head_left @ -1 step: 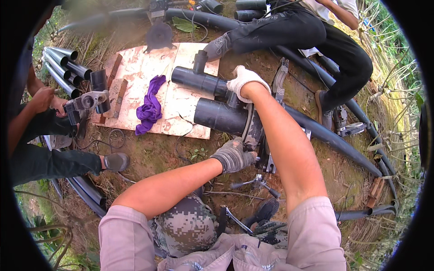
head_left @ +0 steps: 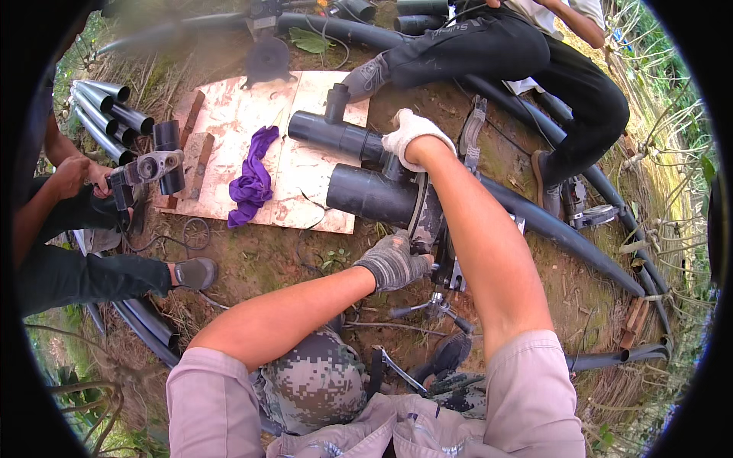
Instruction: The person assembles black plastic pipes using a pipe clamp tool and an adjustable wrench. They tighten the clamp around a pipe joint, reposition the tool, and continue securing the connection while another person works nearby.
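My left hand (head_left: 393, 262), in a grey glove, grips a part of the metal pipe clamp (head_left: 437, 229) that stands on the dirt. A wide black pipe piece (head_left: 370, 193) sticks out of the clamp to the left. My right hand (head_left: 412, 133), in a white glove, is curled over the end of a second black pipe fitting (head_left: 332, 133) with a short upright branch, just beyond the clamp. Both forearms reach in from below, over my knees.
A purple cloth (head_left: 252, 179) lies on a pale board (head_left: 229, 122). Several black pipe lengths (head_left: 107, 114) are stacked at the left, where a person holds a grey tool (head_left: 145, 168). Another person in black trousers (head_left: 519, 53) sits at top right. A long black pipe (head_left: 573, 237) runs right.
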The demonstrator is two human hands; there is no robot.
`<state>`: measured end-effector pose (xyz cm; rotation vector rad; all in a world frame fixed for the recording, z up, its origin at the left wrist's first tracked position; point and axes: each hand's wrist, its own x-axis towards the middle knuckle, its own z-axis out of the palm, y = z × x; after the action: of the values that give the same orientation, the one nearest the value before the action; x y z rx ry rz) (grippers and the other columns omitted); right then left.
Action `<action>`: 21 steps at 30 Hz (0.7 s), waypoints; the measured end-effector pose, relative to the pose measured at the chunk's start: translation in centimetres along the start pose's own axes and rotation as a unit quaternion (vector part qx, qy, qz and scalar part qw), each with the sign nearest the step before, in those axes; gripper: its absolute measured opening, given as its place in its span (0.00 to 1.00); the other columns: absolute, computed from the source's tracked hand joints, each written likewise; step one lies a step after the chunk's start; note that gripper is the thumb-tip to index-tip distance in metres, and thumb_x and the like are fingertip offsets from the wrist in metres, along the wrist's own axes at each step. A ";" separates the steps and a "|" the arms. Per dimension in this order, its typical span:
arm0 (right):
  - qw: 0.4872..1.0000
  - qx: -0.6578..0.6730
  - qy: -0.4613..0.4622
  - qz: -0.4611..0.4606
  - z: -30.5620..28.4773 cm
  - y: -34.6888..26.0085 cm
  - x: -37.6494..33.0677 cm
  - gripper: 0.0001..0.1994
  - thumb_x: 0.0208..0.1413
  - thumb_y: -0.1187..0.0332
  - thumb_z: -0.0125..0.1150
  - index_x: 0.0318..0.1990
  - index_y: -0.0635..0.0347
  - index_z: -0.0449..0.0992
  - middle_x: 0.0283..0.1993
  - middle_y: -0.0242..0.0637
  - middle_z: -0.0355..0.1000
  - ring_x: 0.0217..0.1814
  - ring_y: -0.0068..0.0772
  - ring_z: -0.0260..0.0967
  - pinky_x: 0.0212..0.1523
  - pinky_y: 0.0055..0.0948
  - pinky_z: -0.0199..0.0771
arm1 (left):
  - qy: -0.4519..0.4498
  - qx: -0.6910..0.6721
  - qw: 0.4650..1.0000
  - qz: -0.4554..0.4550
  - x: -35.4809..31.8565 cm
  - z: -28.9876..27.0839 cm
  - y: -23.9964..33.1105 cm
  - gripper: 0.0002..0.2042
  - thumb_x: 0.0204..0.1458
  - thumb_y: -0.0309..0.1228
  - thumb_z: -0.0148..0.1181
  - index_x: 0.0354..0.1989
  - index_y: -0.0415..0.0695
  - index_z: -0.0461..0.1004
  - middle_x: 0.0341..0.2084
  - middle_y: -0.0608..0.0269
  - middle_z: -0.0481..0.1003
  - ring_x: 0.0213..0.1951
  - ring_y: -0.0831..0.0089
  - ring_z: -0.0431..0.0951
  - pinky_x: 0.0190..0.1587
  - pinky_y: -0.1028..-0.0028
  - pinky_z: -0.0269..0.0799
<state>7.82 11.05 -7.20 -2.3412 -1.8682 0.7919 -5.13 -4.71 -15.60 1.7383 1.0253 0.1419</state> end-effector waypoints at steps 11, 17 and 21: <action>0.999 -0.023 -0.033 0.028 -1.4 -0.2 -1.8 0.33 0.60 0.49 0.59 0.71 0.49 0.64 0.73 0.44 0.64 0.74 0.50 0.63 0.70 0.55 0.63 | -0.122 -0.192 0.972 -0.053 0.3 -0.2 -1.8 0.40 0.57 0.57 0.65 0.66 0.37 0.63 0.46 0.57 0.78 0.49 0.72 0.76 0.58 0.69 0.71; 0.966 0.127 0.211 -0.075 -0.2 4.0 -3.8 0.25 0.62 0.54 0.61 0.63 0.55 0.71 0.62 0.51 0.72 0.66 0.49 0.70 0.65 0.42 0.71 | -0.156 -0.200 0.961 -0.106 0.5 -0.4 -1.4 0.33 0.57 0.59 0.64 0.60 0.44 0.69 0.47 0.62 0.75 0.48 0.71 0.73 0.58 0.72 0.67; 0.854 0.318 0.391 -0.125 2.6 8.8 -10.3 0.17 0.59 0.67 0.66 0.54 0.61 0.75 0.44 0.46 0.76 0.44 0.41 0.77 0.48 0.35 0.78 | -0.202 -0.192 0.954 -0.113 1.4 0.1 -3.3 0.41 0.54 0.69 0.57 0.66 0.49 0.66 0.56 0.55 0.73 0.47 0.66 0.77 0.54 0.61 0.73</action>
<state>13.19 -1.55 -8.71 -1.5856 -1.2426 0.2676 -6.06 -3.59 -18.89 1.2214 0.8200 -0.1488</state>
